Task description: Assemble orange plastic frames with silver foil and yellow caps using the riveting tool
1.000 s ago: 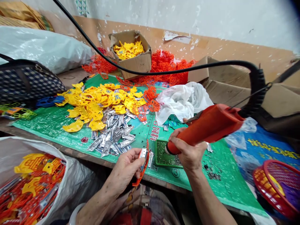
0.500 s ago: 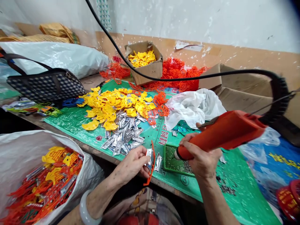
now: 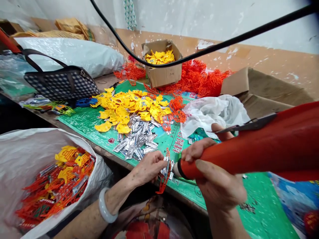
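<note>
My left hand [image 3: 147, 168] pinches an orange plastic frame [image 3: 162, 186] together with a silver piece [image 3: 164, 168] at the table's front edge. In my right hand [image 3: 220, 187] is a red power screwdriver [image 3: 254, 149], fingers wrapped round its body and a dark lever along its top. Its pale nose points left at the held parts; whether the bit touches them I cannot tell. Behind the tool, a green tray [image 3: 191, 181] is mostly hidden. Another silver piece lies just beyond the held frame. Farther back are a pile of silver pieces [image 3: 137, 139] and yellow plastic parts [image 3: 133, 108].
A white sack [image 3: 99, 162] of orange and yellow assemblies stands at left. Behind are a checked bag [image 3: 62, 81], a carton of yellow parts [image 3: 163, 74], an orange heap [image 3: 199, 78] and white cloth [image 3: 216, 111]. A black cable [image 3: 199, 54] hangs across the view.
My right hand has lifted the screwdriver's nose from the green tray and brought it left to the held parts. My left hand has tilted the frame and silver piece. The view has shifted slightly.
</note>
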Available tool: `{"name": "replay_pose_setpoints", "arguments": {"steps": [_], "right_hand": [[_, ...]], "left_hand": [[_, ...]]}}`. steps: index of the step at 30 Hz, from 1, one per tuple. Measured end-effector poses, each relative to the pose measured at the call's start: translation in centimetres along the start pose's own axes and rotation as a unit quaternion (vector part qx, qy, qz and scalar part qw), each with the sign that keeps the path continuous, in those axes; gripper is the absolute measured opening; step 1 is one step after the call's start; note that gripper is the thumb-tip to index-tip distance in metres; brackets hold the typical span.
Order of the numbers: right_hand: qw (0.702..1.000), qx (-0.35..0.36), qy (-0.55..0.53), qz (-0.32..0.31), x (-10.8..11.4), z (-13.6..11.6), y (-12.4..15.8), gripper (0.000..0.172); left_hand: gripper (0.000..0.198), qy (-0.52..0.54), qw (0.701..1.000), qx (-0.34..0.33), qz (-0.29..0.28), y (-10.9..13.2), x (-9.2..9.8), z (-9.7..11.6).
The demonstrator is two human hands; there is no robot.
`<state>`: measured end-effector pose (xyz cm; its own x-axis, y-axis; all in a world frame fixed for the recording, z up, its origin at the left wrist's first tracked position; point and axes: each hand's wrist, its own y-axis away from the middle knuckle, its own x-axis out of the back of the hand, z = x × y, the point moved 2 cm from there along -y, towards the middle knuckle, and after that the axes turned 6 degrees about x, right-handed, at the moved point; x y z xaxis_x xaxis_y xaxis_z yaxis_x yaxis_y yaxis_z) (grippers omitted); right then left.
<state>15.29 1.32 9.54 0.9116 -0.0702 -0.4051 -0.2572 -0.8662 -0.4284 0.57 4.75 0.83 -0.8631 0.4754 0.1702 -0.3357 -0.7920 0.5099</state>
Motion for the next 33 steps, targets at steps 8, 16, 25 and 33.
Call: {"name": "replay_pose_setpoints", "arguments": {"steps": [8,16,25,33], "right_hand": [[1.000,-0.006,0.009,0.006,-0.6,0.5,0.0,0.053],[0.999,-0.022,0.034,0.015,-0.6,0.9,-0.1,0.061],[0.998,-0.024,0.058,0.020,-0.3,1.4,0.1,0.028],[0.997,-0.015,0.066,0.033,0.1,1.9,-0.2,0.010]], "left_hand": [[0.016,0.033,0.999,0.010,0.005,0.3,-0.2,0.5],[0.015,0.083,0.996,-0.019,0.004,0.2,-0.6,0.2],[0.016,0.100,0.994,-0.041,0.008,0.0,-0.9,-0.4],[0.019,0.095,0.994,-0.045,0.009,0.3,-0.9,-0.3]]}}
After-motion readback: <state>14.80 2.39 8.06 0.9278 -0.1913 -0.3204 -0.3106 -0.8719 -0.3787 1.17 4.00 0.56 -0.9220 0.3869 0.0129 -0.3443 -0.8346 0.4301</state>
